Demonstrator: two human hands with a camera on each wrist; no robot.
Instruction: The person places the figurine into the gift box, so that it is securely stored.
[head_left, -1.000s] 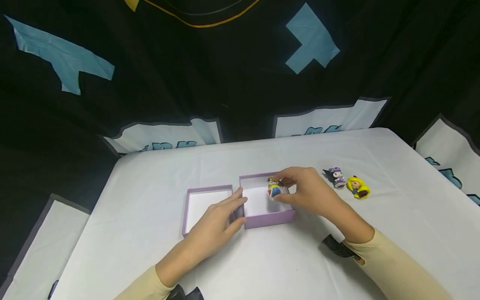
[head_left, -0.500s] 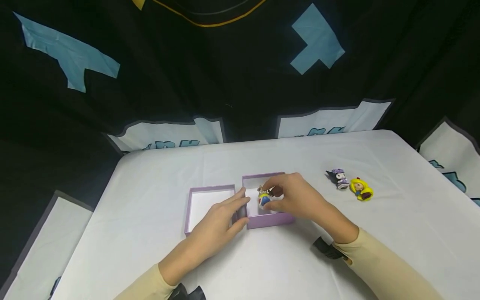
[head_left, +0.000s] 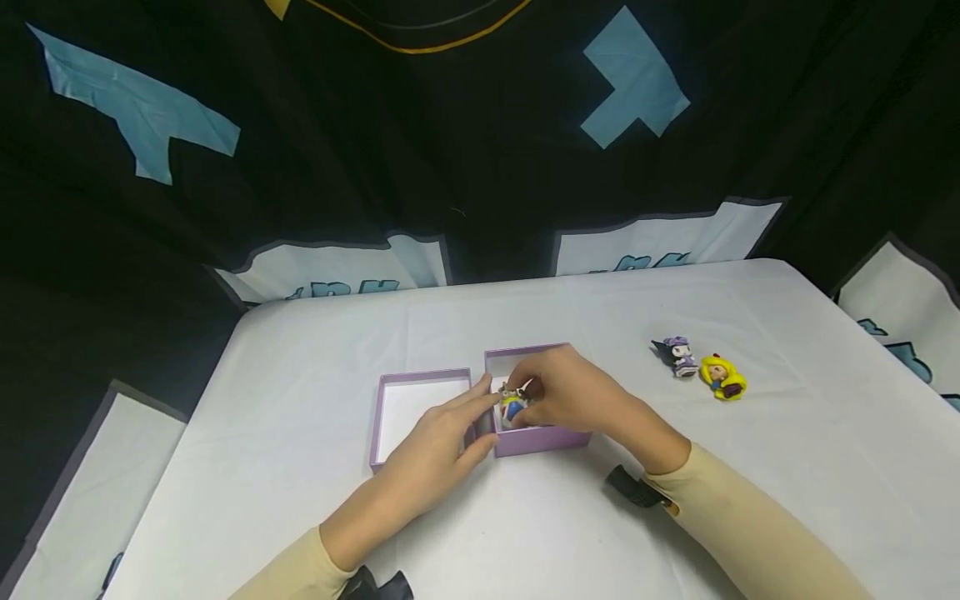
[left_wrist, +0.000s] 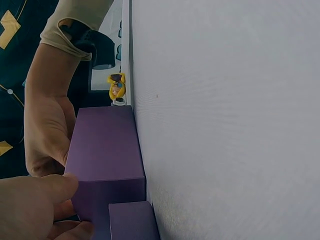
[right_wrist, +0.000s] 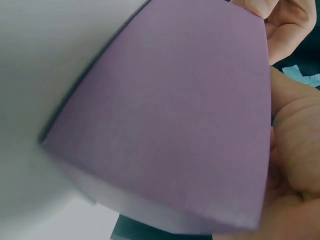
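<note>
Behind everything a black cloth (head_left: 480, 150) hung, with pale blue shapes and white panels on it. On the white table (head_left: 592, 533), farthest left of the things, lay a shallow purple tray (head_left: 423, 374), white inside, its near right part hidden by the left hand (head_left: 431, 450). That hand reached across it with fingers straight and thumb spread apart, fingertips and thumb touching the left side of a deeper purple box (head_left: 540, 442) just beside the tray. The box stood upright and open at the top, white within. Inside it, near the left wall and the left fingertips, was a small toy (head_left: 513, 407) in yellow, blue and white; whether it touched the bottom could not be told. The right hand (head_left: 573, 392) reached in over the right side and pinched the toy between thumb and fingers. Well apart from the box, farther right, lay a black and purple toy (head_left: 681, 358), and just beside it a yellow toy (head_left: 723, 379) with dark trim. Both arms wore tan sleeves (head_left: 750, 517).
</note>
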